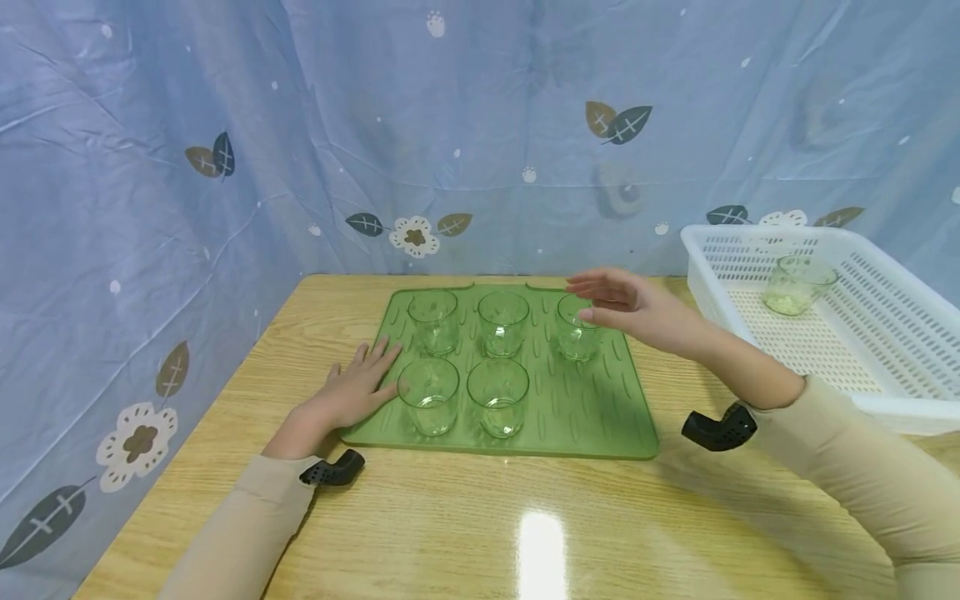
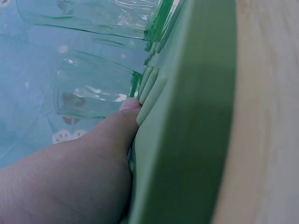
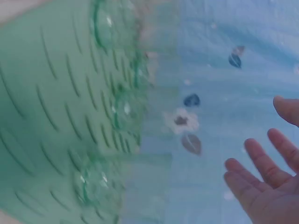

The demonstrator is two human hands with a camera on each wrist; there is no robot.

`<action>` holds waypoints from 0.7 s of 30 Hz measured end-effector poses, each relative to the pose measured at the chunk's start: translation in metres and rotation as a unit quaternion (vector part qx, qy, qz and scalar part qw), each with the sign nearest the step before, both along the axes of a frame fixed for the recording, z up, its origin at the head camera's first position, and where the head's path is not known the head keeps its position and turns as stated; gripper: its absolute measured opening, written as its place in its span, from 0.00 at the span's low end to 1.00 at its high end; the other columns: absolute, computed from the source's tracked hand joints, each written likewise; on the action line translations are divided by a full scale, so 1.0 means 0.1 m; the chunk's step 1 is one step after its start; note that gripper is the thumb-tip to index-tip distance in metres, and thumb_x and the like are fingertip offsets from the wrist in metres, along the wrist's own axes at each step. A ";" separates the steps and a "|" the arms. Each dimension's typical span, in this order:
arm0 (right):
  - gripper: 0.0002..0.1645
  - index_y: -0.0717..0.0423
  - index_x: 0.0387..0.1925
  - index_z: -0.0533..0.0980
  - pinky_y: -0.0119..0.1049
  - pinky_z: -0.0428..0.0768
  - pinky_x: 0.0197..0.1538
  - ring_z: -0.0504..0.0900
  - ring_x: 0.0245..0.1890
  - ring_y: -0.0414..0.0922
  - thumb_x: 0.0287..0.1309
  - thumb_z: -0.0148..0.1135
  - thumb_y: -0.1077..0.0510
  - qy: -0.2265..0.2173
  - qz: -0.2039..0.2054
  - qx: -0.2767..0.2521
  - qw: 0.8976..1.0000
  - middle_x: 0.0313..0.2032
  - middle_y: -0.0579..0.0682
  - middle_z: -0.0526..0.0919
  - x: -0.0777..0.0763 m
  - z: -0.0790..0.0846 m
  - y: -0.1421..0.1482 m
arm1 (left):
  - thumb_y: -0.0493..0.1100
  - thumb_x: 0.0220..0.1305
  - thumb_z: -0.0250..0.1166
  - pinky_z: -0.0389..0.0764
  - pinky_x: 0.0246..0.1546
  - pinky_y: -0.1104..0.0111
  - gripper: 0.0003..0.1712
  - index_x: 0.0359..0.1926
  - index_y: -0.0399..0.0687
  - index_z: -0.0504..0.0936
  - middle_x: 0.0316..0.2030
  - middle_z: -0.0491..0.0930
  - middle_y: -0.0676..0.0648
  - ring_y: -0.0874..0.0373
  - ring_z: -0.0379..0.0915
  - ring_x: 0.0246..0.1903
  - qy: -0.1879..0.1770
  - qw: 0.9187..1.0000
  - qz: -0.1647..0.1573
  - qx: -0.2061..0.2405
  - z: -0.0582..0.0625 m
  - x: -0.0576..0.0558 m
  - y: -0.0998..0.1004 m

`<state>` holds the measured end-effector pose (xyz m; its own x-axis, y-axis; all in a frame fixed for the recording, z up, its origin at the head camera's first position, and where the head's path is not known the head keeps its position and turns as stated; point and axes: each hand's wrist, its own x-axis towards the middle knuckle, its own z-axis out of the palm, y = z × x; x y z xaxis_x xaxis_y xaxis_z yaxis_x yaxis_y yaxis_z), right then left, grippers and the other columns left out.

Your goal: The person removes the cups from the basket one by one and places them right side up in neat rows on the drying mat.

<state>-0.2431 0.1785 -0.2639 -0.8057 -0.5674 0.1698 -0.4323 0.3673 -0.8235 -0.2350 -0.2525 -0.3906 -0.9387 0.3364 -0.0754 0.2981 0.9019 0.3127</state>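
Observation:
A green ridged mat [image 1: 585,417] lies on the wooden table, with several clear green-tinted glasses standing upright on it. My left hand [image 1: 352,396] rests flat across the mat's left edge, fingers spread, its thumb close to the front left glass [image 1: 429,404]. At the back right of the mat stands another glass [image 1: 577,342], and my right hand [image 1: 648,312] is raised beside and over its rim. In the right wrist view the fingers [image 3: 264,163] are spread with nothing between them, apart from the glasses. The back middle glass [image 1: 503,329] and front middle glass [image 1: 498,404] stand between the hands.
To the right sits a white perforated plastic basket [image 1: 911,408] holding one tilted green-tinted glass [image 1: 798,287]. A blue patterned curtain [image 1: 480,125] hangs behind and left of the table [image 1: 420,533]. Black devices [image 1: 720,427] are worn at both wrists.

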 end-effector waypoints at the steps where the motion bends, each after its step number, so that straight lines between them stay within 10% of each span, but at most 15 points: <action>1: 0.29 0.66 0.71 0.66 0.33 0.74 0.64 0.71 0.69 0.58 0.74 0.59 0.62 0.012 -0.010 -0.002 1.000 0.68 0.62 0.72 -0.01 0.04 0.03 | 0.66 0.78 0.49 0.35 0.64 0.23 0.47 0.83 0.46 0.46 0.80 0.38 0.35 0.30 0.29 0.77 0.000 1.000 0.000 0.000 0.00 0.00 0.00; 21: 0.27 0.54 0.70 0.72 0.17 0.72 0.50 0.75 0.56 0.26 0.75 0.60 0.52 0.128 -0.169 0.031 0.977 0.62 0.38 0.78 -0.23 0.36 0.91 | 0.66 0.78 0.48 0.33 0.64 0.23 0.47 0.83 0.45 0.47 0.80 0.38 0.35 0.30 0.29 0.77 0.000 1.000 0.001 0.002 0.00 0.02 -0.01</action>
<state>-0.2663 0.2694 -0.2281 -0.8847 -0.2913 0.3641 -0.4661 0.5708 -0.6760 -0.2334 -0.2536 -0.3908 -0.9392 0.3355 -0.0733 0.2972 0.9011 0.3157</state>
